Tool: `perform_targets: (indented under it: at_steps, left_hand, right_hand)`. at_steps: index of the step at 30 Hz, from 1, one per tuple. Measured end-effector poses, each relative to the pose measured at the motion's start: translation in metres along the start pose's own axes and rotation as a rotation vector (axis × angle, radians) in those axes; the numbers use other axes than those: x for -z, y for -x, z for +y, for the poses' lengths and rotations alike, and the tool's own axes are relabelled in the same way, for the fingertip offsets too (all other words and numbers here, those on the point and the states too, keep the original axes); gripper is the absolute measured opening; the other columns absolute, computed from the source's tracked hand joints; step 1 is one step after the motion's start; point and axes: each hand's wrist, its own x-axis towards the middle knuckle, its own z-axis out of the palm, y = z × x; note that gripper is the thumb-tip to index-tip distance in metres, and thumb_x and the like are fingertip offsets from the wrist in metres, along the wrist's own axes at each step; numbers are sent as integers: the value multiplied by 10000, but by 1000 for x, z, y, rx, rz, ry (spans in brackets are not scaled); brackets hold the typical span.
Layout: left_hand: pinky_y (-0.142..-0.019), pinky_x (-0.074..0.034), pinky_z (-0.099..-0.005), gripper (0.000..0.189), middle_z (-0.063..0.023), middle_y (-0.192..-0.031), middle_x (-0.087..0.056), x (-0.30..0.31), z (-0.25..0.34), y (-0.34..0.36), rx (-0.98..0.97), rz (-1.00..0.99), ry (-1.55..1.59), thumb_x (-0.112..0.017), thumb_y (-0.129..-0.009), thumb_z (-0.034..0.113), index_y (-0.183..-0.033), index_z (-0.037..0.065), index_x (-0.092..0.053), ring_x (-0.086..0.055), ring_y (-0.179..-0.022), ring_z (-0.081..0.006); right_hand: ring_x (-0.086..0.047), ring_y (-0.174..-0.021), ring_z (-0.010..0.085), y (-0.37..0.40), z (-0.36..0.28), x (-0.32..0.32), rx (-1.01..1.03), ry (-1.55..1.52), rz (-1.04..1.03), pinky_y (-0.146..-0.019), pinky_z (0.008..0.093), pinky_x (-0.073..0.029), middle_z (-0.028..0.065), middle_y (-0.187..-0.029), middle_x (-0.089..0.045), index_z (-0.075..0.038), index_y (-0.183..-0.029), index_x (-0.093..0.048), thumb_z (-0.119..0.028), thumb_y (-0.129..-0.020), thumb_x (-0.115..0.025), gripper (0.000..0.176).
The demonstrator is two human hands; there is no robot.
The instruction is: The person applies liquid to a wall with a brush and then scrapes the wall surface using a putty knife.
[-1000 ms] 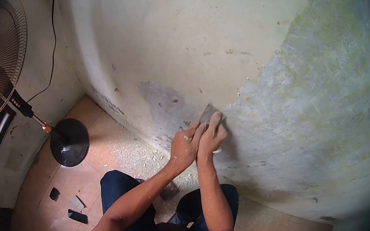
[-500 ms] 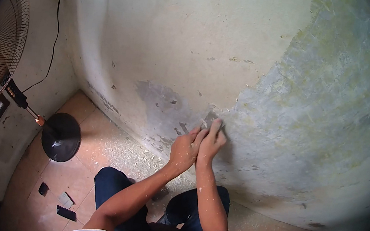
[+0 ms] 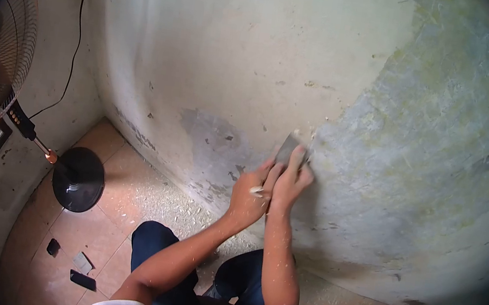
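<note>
we find the fingers of our left hand and right hand clenched around a flat scraper, set near the edge of the wall's pale coating; scraping appears in hand, calling for steady, shallow pressure.

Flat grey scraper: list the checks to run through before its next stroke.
1. Left hand and right hand both on the flat grey scraper: ok.
2. Hands gloved: not ok, both bare.
3. Orange-tiled floor beside the pale, patchy wall free of debris: not ok, small pale flakes lie scattered.
4. Round black fan base apart from the dark-blue-trousered legs: ok.
5. Scraper's edge undamaged: cannot tell, too blurred.
</note>
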Motion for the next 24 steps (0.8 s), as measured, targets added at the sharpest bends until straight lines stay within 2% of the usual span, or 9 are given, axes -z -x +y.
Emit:
perform_targets:
  at_steps: [2,4,7,9,12,13,16,19,24]
  left_hand:
    - [-785,-544,-504,486,-348,-1137,-671,-16,-36,13,-238,196,-19,-502,-1098,375,-1116,-42,-749,-703,-865,-494]
    - [-777,-533,-506,480,-379,-1089,-641,-21,-38,20,-162,172,-56,-501,-1103,340,-1061,-76,-738,-701,-857,-497]
    - [-777,-537,-469,490,-376,-989,-667,-8,-5,17,-199,72,0,-503,-1112,327,-1018,-100,-724,-744,-834,-432]
    - [-930,-544,-378,456,-235,-764,-663,1,24,9,-108,-39,95,-502,-1132,247,-955,-136,-674,-728,-949,-180]
    - [-887,-549,-366,499,-149,-679,-556,-18,-2,14,-205,70,157,-494,-1140,254,-826,-114,-615,-654,-861,-116]
    - [-703,-537,-351,477,-109,-644,-560,-23,-20,18,-279,72,133,-473,-1147,269,-841,-61,-631,-611,-678,-117]
    - [-636,-491,-355,439,-125,-687,-612,-20,-47,30,-60,-129,275,-450,-1151,304,-989,-55,-643,-617,-680,-154]
    - [-507,-424,-295,351,-22,-666,-535,-15,-52,39,29,-337,504,-412,-1167,320,-1077,33,-593,-504,-520,-113]
    - [-548,-447,-290,394,-31,-673,-558,-17,-27,38,93,-360,529,-419,-1166,320,-1019,10,-613,-538,-557,-119]
  right_hand:
    - [-625,-671,116,20,29,8,57,185,60,-606,298,-488,85,-725,-707,108,-917,-733,-364,-1120,-556,544]
    - [-639,-692,141,25,20,19,-148,71,20,-640,295,-511,81,-763,-718,79,-968,-752,-415,-1116,-540,557]
    - [-620,-541,190,2,-7,16,-156,-24,-65,-523,317,-477,105,-710,-681,75,-949,-696,-415,-1130,-507,555]
    - [-625,-548,189,0,-32,13,-153,-71,-71,-524,317,-481,109,-716,-684,73,-939,-692,-415,-1133,-502,558]
    - [-642,-590,187,2,-36,19,-252,-99,-125,-555,317,-504,109,-738,-691,70,-973,-694,-438,-1130,-510,562]
    - [-646,-604,187,10,-26,26,-329,-112,-131,-569,317,-511,107,-740,-690,69,-998,-697,-445,-1128,-515,560]
    - [-710,-823,192,42,7,49,-435,-177,-286,-755,341,-569,131,-889,-726,69,-1138,-687,-388,-1139,-497,494]
    - [-691,-792,157,57,20,57,-375,-132,-331,-731,303,-555,118,-912,-754,70,-1106,-722,-312,-1145,-469,460]
    - [-695,-728,173,29,-13,60,-325,-2,-333,-680,318,-559,117,-843,-738,85,-1059,-734,-342,-1147,-481,504]
